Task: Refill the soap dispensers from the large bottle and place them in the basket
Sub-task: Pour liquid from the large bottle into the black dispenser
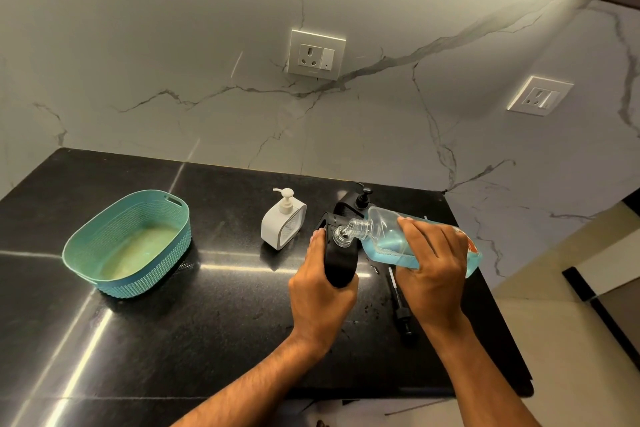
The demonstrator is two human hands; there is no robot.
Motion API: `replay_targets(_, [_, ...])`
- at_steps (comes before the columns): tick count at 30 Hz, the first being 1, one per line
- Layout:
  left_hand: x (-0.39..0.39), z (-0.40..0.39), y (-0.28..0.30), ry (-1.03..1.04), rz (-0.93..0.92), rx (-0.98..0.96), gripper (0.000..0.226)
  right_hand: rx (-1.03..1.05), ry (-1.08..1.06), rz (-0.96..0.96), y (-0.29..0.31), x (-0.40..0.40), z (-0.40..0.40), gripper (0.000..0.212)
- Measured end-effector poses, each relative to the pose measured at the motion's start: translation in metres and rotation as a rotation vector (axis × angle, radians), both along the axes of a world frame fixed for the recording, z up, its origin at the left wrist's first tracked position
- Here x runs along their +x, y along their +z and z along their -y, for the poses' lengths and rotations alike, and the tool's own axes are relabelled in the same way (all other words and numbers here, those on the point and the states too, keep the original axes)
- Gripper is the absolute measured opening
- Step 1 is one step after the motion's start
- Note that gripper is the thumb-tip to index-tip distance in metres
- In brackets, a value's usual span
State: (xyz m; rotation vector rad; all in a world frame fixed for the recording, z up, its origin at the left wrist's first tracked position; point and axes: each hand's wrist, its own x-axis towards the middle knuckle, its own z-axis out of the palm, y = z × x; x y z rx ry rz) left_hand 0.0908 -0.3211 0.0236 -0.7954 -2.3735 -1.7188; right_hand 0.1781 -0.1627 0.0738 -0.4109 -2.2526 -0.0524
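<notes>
Bottle (420,242) is tipped nearly flat over the black dispenser (340,262), neck right at the open mouth, blue soap pooled along its lower side. From my feed the right hand (433,274) is wrapped over the bottle's body from above, fingers curled round it. Left hand (320,291) grips the black dispenser from the near side, thumb up along its left edge, holding it on the counter (207,305). Its pump (401,305) lies loose on the counter just right of it, partly under the right wrist. White dispenser (283,220) stands upright just left of the black one, pump on. Another black dispenser (355,201) sits behind, mostly hidden by the bottle neck. Basket (128,243) is well off to the left, nothing between it and the dispensers. Both forearms come in from the bottom edge.
</notes>
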Motion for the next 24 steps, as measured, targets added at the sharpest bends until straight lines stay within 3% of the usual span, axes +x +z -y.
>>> replay_targets(24, [-0.0035, -0.0022, -0.0045, -0.013, 0.014, -0.008, 0.089, 0.000, -0.007, 0.008, 0.0009, -0.0003, -0.0027, 0.070])
